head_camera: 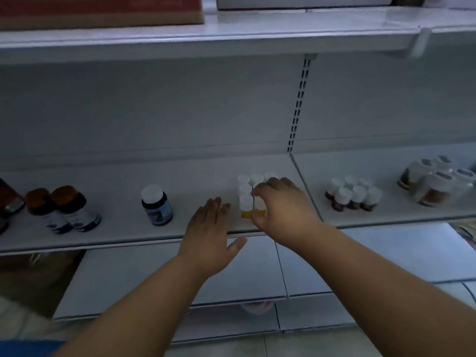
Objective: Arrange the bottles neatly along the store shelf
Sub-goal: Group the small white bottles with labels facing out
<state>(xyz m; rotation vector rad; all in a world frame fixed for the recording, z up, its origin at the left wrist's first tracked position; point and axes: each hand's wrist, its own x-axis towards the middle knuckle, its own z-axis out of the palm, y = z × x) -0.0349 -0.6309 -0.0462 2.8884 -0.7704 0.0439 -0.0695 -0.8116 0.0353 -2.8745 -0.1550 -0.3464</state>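
Pinching a front vial (253,211) in the white-capped cluster, the right hand (280,210) tidies; left hand (210,228) hovers open. Judging by the shelf (116,235), the left-side bottles (64,210) remain scattered.

White store shelf (123,235), white-capped bottles (246,194) clustered mid-shelf, dark bottle (157,205) left, brown bottles (353,194) right

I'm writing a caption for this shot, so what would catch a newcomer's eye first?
The two bare hands at the shelf's front edge: the right hand pinches a small yellow-banded bottle in a white-capped cluster, while the left hand hovers open beside it. Left of them a lone blue-labelled bottle stands apart on the shelf.
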